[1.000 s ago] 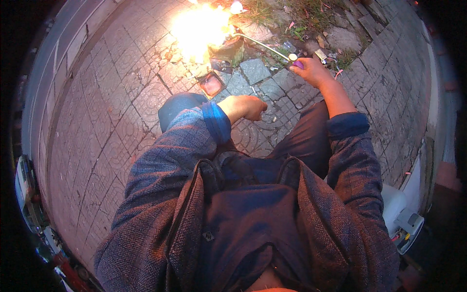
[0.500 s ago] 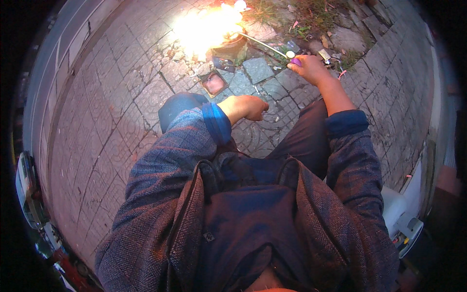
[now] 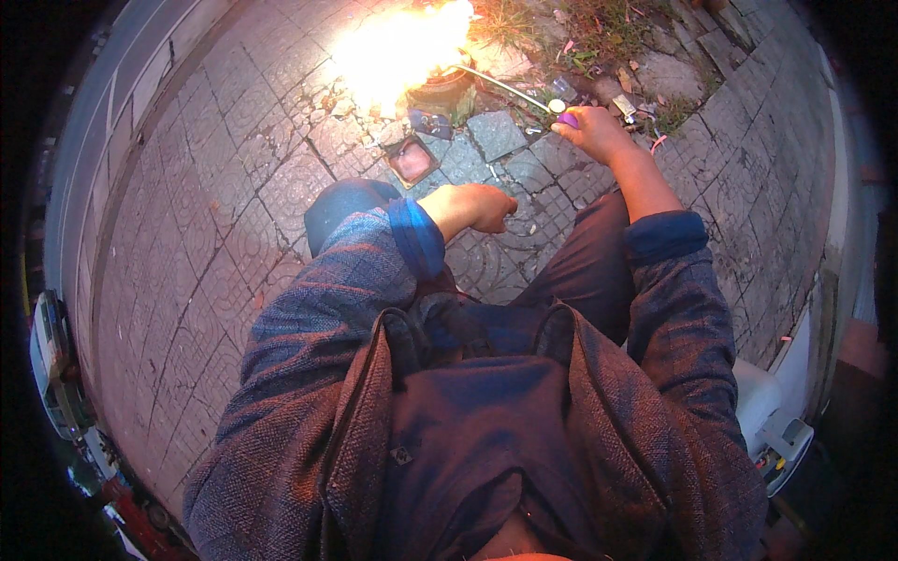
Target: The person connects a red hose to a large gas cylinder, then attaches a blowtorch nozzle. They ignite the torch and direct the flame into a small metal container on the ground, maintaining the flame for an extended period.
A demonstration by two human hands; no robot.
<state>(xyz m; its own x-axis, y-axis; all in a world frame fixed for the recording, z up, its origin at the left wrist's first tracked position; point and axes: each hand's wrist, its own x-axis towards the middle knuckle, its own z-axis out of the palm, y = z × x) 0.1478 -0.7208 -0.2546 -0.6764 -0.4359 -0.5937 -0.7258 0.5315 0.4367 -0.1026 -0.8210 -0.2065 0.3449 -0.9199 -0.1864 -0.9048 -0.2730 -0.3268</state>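
Running down the far left edge, a road [image 3: 75, 150] curves above a few vehicles [image 3: 58, 365]; grey patterned paving [image 3: 178, 243] spreads rightward from it. Next comes the person's bent left knee [image 3: 344, 204]. Beyond it, near the upper middle, a fire [image 3: 398, 56] glares almost white, hiding whatever burns. Just below lies a square object [image 3: 412, 161] with a dark rim and pinkish centre. A rounded brown object [image 3: 440, 92] sits against the fire's lower right. The left hand [image 3: 482, 207] hangs between the knees, fingers bent; its palm is hidden, so how far it is closed cannot be told. From the flames a thin metal rod [image 3: 505, 84] slants down rightward to a purple grip [image 3: 568, 120], around which the right hand [image 3: 594, 133] is wrapped. Farther right lie a small pale box [image 3: 624, 106] and a pink strip [image 3: 659, 142], with grass [image 3: 603, 37] above. At lower right, a sleeve partly hides a white object [image 3: 756, 397].
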